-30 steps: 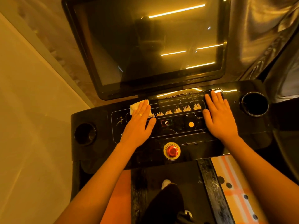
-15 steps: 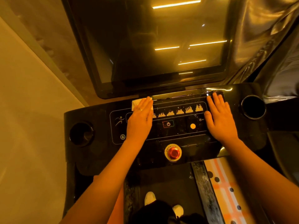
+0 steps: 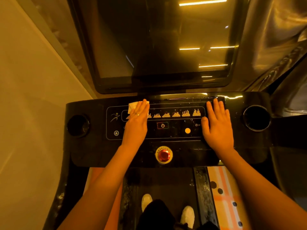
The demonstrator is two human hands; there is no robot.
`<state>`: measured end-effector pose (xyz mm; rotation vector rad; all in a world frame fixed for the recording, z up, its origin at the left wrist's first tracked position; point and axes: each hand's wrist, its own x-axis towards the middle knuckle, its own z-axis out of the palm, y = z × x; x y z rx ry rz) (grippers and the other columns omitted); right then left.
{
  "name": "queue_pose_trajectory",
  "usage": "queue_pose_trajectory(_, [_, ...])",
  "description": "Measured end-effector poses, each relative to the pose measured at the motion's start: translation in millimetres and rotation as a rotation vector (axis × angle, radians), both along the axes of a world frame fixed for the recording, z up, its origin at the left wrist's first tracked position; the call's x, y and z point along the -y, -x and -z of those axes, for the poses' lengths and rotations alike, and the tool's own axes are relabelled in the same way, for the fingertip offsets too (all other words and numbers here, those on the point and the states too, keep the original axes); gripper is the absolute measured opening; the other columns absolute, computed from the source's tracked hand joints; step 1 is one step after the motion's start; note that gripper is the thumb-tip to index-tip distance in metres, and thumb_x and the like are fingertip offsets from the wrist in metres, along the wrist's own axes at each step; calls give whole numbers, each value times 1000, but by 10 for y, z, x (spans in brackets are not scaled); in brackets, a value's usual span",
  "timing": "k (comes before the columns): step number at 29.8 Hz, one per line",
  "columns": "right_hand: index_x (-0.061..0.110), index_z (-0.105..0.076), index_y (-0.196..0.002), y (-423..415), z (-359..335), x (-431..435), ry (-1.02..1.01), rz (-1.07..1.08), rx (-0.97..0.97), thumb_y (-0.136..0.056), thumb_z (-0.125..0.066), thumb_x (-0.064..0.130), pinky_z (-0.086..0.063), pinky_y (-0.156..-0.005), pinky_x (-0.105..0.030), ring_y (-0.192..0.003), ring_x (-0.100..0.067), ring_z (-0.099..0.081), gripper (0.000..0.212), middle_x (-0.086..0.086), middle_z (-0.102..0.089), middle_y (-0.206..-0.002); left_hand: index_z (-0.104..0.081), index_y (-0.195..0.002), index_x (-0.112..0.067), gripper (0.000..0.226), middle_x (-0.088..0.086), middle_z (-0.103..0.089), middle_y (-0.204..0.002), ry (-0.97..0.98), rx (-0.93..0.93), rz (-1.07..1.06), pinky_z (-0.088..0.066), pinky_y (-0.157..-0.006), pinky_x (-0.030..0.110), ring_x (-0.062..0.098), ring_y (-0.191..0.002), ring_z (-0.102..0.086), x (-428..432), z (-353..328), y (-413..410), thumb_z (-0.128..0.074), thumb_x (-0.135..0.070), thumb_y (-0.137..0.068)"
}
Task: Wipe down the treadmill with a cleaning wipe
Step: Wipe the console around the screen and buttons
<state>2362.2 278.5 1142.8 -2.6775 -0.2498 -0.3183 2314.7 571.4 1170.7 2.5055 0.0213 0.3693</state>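
The treadmill's black console (image 3: 93, 146) spans the middle of the view, with a lit control panel and a dark screen (image 3: 162, 40) above it. My left hand (image 3: 137, 123) lies flat with straight fingers on a white cleaning wipe (image 3: 132, 106), pressing it onto the left end of the lit panel. Only the wipe's far left corner shows past my fingers. My right hand (image 3: 217, 125) rests flat and empty on the right end of the panel.
A red emergency button (image 3: 164, 155) sits at the console's front between my arms. Round cup holders are set at the left (image 3: 78, 125) and right (image 3: 256, 117) ends. Below, my feet in white shoes (image 3: 187, 214) stand on the belt. A wall runs along the left.
My left hand and the wipe have slid a little left and up along the panel. My right hand stays in place. The camera has tilted down, showing more of the belt.
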Motion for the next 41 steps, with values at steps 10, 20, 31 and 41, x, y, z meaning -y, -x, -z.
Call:
queue_pose_trajectory(10, [20,-18,-160,-14,12,13,26,-2,-1,-105,-25,43,-2,-126,-44,-156,-21,3,60,-5,-7,-169,-41,-152,-22,45,-7,-32,-160,96,-27,53,-22,-121,33,0,-148,-15,-68,-136,-295,-45,-22,-107])
queue_pose_trajectory(20, [23,-17,-161,-6,3,-10,24,18,7,-105,-23,45,-2,-126,-43,-156,-21,0,60,-4,-8,-169,-43,-150,-26,44,-9,-33,-160,126,-14,52,-22,-117,33,4,-150,-17,-157,67,70,-46,-26,-107])
queue_pose_trajectory(31, [22,-18,-161,6,-16,-14,14,22,25,-106,-25,43,-2,-126,-43,-156,-21,0,59,-5,-10,-169,-35,-154,-27,47,-12,-23,-163,85,-72,130,-12,-121,23,-1,-151,-9,-223,246,651,-43,-24,-108])
queue_pose_trajectory(41, [22,-19,-160,10,16,-27,23,33,33,-106,-27,42,-1,-125,-41,-156,-21,0,58,-5,-10,-169,-35,-154,-27,48,-11,-23,-163,107,-70,121,-16,-120,29,3,-152,-9,-152,264,562,-44,-20,-107])
